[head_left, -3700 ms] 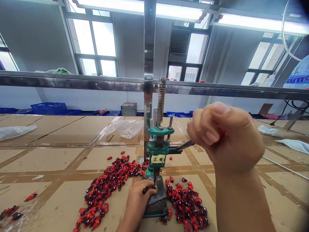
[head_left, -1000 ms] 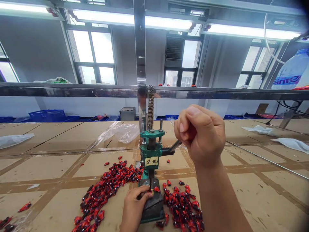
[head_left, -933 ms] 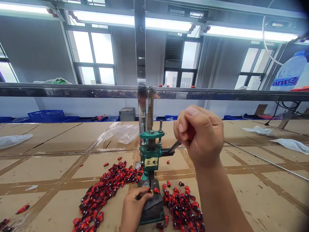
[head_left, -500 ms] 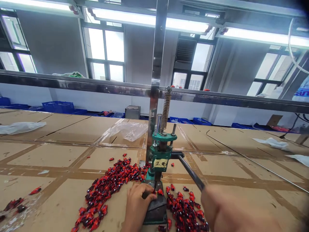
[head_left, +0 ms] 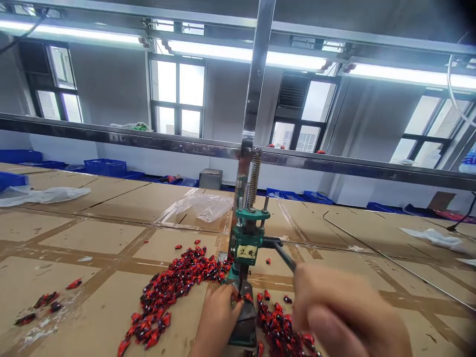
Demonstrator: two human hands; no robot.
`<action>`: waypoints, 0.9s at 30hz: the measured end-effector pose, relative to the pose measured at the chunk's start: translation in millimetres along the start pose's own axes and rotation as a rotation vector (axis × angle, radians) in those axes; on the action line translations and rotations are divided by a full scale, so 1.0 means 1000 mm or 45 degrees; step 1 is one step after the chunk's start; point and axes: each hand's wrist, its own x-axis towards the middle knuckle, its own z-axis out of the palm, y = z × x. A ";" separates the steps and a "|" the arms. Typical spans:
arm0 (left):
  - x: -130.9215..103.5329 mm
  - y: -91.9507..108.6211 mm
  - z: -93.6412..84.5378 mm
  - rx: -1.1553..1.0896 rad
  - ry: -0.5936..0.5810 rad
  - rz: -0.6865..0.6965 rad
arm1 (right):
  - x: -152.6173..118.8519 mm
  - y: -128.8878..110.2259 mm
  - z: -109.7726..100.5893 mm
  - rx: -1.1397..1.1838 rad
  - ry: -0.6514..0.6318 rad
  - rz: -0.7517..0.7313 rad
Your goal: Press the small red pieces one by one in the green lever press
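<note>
A green hand press (head_left: 247,243) with a coil spring on top stands upright before me, a "2 #" label on its body. My right hand (head_left: 342,310), blurred, is wrapped around the end of the press's dark lever (head_left: 285,257). At the press base (head_left: 243,322), my left hand (head_left: 219,315) is closed, thumb and fingers pinched under the ram on a small red-and-black plastic piece, mostly hidden. Another red piece (head_left: 248,297) lies just right of the ram. Piles of similar pieces lie to the left (head_left: 178,282) and right (head_left: 277,325) of the base.
Cardboard sheets (head_left: 107,238) joined with brown tape cover the table. A metal post (head_left: 255,94) rises behind the press. Several loose pieces (head_left: 46,299) lie far left. A clear plastic bag (head_left: 211,206), a thin rod (head_left: 394,258) and blue bins (head_left: 105,167) lie farther back.
My right hand and the lever have swung up and left, closer to the press, and the lever looks shorter. My left hand stays at the base. The whole view has shifted slightly.
</note>
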 end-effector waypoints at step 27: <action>0.008 -0.067 -0.044 -0.094 0.083 0.001 | 0.100 0.045 -0.002 0.821 0.382 0.256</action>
